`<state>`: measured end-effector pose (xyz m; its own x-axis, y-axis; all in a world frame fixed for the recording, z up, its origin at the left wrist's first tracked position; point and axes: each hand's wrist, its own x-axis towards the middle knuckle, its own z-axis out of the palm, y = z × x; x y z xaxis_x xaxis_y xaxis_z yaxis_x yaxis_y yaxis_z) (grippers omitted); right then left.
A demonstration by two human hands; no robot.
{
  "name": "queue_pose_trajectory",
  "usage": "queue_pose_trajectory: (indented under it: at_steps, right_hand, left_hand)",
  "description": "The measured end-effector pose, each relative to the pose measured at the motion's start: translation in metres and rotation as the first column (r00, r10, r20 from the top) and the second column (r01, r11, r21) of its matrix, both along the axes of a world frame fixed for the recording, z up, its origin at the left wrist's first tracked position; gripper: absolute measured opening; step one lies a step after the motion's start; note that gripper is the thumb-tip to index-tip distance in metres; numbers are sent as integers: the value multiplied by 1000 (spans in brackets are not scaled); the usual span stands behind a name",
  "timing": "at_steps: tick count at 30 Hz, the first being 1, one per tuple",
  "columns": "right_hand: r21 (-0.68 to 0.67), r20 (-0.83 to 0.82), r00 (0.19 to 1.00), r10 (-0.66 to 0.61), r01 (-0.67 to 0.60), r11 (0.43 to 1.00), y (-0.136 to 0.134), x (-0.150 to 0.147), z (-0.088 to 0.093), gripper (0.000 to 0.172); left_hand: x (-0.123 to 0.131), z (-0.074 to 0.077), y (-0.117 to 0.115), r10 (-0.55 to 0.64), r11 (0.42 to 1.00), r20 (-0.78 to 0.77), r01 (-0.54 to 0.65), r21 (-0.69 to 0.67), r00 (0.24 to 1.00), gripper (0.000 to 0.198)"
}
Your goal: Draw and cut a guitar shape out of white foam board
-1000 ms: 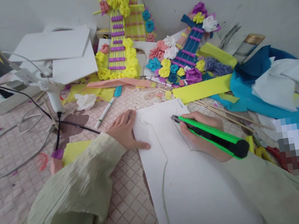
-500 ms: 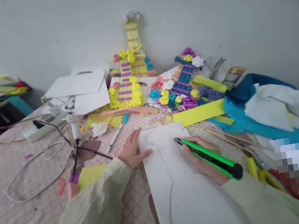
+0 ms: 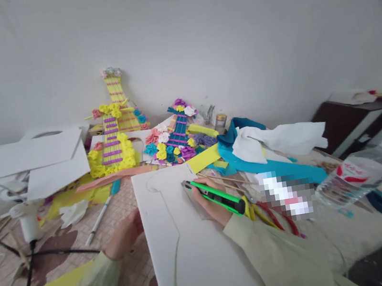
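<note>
A large white board (image 3: 202,257) with a drawn curved outline lies in front of me. My right hand (image 3: 210,202) is closed around a green and black utility knife (image 3: 221,196), its tip near the board's upper right part. At the board's left edge is my left hand (image 3: 127,233); its fingertips are hidden behind or under the board, so its grip cannot be made out.
Flower-trimmed yellow (image 3: 113,145) and blue (image 3: 179,130) craft pieces lean by the wall. A glue gun (image 3: 29,219), cables and white sheets (image 3: 47,151) lie left. Blue paper (image 3: 289,171), red-handled pliers (image 3: 278,216) and a plastic bottle (image 3: 356,177) are right.
The view has swung right, bringing the bottle into sight. My left hand has moved from on top of the board to its left edge. My right hand still holds the knife.
</note>
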<state>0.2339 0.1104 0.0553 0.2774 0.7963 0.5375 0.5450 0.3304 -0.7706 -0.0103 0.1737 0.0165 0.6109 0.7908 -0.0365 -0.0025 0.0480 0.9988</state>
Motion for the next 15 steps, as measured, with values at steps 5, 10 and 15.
queue_pose_trajectory:
  at_steps: [5, 10, 15]
  right_hand:
    - [7, -103, 993, -66, 67, 998, 4, 11, 0, 20]
    - [24, -252, 960, -120, 130, 991, 15, 24, -10, 24]
    - [-13, -394, 909, -134, 140, 990, 16, 31, -10, 25]
  left_hand:
    - [10, -3, -18, -194, 971, 298, 227, -81, 935, 49]
    - [26, 18, -40, -248, 954, 449, 297, -41, 859, 50]
    - [35, 28, -56, -249, 955, 411, 293, -45, 877, 54]
